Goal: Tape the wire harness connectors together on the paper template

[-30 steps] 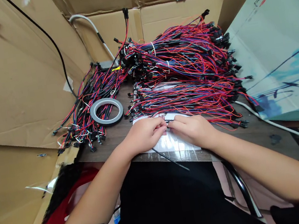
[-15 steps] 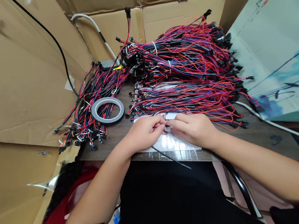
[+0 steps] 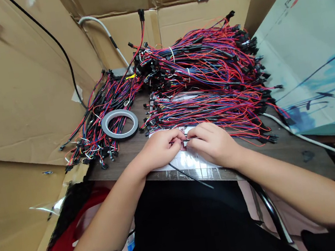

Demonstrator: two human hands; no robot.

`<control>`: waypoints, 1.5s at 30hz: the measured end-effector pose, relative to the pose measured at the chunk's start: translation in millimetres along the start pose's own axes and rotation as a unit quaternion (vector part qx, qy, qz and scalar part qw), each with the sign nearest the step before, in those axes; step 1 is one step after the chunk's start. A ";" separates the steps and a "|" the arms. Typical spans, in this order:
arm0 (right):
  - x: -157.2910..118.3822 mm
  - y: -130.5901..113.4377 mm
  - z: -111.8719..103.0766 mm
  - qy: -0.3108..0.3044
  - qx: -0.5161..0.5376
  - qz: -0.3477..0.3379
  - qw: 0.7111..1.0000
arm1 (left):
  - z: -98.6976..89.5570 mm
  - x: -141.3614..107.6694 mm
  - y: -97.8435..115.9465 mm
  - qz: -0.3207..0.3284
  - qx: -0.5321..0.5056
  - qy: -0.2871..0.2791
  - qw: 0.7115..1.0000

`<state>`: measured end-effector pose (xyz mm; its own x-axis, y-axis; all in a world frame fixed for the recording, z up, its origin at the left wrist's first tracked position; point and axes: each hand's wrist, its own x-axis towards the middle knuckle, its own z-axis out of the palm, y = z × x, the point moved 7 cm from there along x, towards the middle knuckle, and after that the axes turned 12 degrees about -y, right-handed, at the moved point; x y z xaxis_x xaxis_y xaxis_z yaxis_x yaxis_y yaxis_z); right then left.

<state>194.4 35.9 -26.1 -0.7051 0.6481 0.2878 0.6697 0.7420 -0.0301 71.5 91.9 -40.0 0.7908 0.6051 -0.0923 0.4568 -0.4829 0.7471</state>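
Observation:
My left hand (image 3: 164,147) is closed in a pinch on a black cable (image 3: 191,175), whose loose end hangs from under the palm past the table's front edge. Fingertip to fingertip with it, my right hand (image 3: 212,143) pinches the same thin dark strand where it shows between the hands. Fingers hide most of that spot. Both hands rest over a white sheet (image 3: 185,162) at the table's front. Right behind them lies a layer of red, blue and black wire harnesses (image 3: 206,109) with black connectors.
A thick pile of tied wire harnesses (image 3: 208,58) stands at the back. To the left are a looser heap of harnesses (image 3: 112,89) and a roll of tape (image 3: 104,126). A white cable (image 3: 301,135) crosses the right side. Cardboard walls (image 3: 18,93) enclose the table.
My right hand's fingers have shifted slightly and are more bent, showing a bit of dark strand between the hands. My left hand stays nearly in place.

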 end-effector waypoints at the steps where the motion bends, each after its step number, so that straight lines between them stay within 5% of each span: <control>1: 0.2 0.9 0.1 0.002 0.019 0.002 1.000 | -0.1 -0.4 0.5 0.001 -0.001 0.000 1.000; 10: 4.7 13.3 -0.2 0.018 0.179 0.084 0.980 | 0.2 -1.4 2.6 0.016 -0.005 0.000 1.000; 38: -5.4 20.5 13.1 -0.002 0.224 0.192 0.955 | 1.4 1.4 2.5 -0.050 0.038 0.046 0.997; 45: -2.4 6.4 4.7 -0.004 0.118 0.083 0.990 | 1.2 1.4 0.5 -0.063 0.043 0.058 0.995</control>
<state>199.3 39.9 -31.5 -0.5923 0.7653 0.2519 0.7046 0.6437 -0.2988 73.3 91.7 -40.6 0.6748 0.7312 -0.1003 0.5864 -0.4487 0.6744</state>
